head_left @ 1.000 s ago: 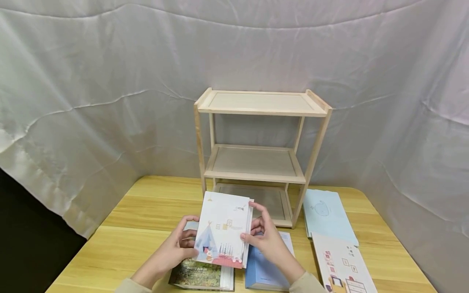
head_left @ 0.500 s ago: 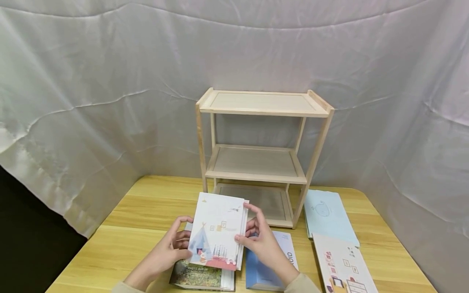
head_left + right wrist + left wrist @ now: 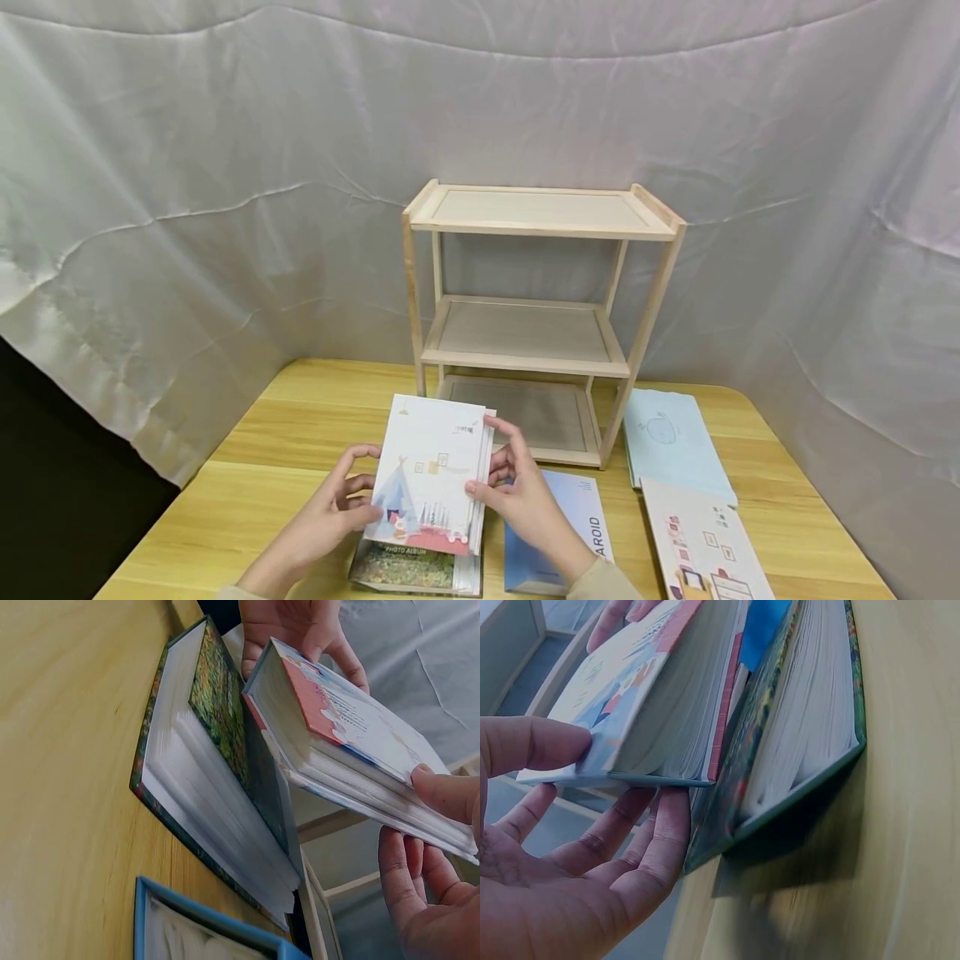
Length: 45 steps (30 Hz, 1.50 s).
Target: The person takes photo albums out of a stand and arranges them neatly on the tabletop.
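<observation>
Between both hands is a thick white photo album (image 3: 431,471) with a blue tent and a pink strip on its cover. My left hand (image 3: 326,508) grips its left edge, thumb on the cover and fingers underneath, as the left wrist view shows. On the opposite side my right hand (image 3: 517,492) pinches the page edge between thumb and fingers. Under the held album, a dark green photo album (image 3: 405,567) with a leafy cover lies on the table; the right wrist view shows its pages (image 3: 217,802). A blue album (image 3: 558,525) lies to the right, partly behind the right forearm.
A three-tier wooden shelf (image 3: 525,360) stands at the back of the wooden table (image 3: 247,467). On the right lie a light blue album (image 3: 675,442) and a white illustrated album (image 3: 705,542), their edges meeting. A grey curtain (image 3: 225,208) hangs behind.
Both hands have carried the white album a little to the left, so it sits more over the green album. More of the blue album's cover now shows.
</observation>
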### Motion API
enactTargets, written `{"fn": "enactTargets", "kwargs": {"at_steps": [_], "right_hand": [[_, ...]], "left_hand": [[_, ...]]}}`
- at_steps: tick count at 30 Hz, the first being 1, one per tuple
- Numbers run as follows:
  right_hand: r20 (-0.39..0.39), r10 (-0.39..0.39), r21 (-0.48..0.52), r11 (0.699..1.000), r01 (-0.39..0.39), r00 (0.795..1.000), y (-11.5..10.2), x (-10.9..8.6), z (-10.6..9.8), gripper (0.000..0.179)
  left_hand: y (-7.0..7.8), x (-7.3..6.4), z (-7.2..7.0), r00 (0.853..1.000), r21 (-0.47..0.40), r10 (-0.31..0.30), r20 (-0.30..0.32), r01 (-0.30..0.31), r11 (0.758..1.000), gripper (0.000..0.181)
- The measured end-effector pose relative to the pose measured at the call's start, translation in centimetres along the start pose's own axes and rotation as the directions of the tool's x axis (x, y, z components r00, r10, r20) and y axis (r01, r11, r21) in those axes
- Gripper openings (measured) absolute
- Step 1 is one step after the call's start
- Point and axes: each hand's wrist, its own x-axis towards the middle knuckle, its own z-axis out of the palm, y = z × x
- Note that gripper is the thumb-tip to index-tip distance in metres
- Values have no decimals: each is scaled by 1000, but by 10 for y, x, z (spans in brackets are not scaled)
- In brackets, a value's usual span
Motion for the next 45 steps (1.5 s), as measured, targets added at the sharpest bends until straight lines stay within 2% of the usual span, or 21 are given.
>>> {"fn": "enactTargets", "kwargs": {"at_steps": [7, 16, 21, 25, 30, 33, 37, 40, 45], "right_hand": [[21, -5, -14, 1000, 5, 1000, -3, 4, 8, 85], [49, 0, -24, 1000, 1, 999, -4, 9, 20, 86], [60, 17, -13, 1000, -16, 998, -4, 13, 26, 84], [73, 39, -9, 999, -38, 997, -4, 15, 31, 83], [87, 49, -14, 999, -48, 995, -5, 17, 39, 82], [95, 66, -7, 998, -66, 993, -6, 17, 43, 82], [104, 91, 17, 995, -93, 990, -6, 19, 47, 83], [121, 112, 30, 993, -116, 986, -5, 20, 49, 83], [163, 123, 51, 990, -133, 979, -4, 21, 52, 80]], "left_hand": [[-4, -5, -9, 1000, -43, 8, 11, -7, 999, 65], [-8, -13, -24, 999, -15, -51, 4, 51, 999, 62], [-12, -15, -31, 999, -46, -44, 24, 46, 998, 62], [-14, -18, -34, 998, -50, -66, -8, 66, 997, 64], [-16, -21, -36, 998, -167, -55, 29, 59, 984, 62], [-18, -22, -38, 998, -246, -20, 67, 36, 969, 60], [-21, -24, -40, 998, -273, -23, 64, 39, 961, 59], [-22, -26, -42, 997, -276, -48, 54, 61, 959, 60], [-22, -29, -45, 995, -286, -62, 76, 81, 955, 62]]}}
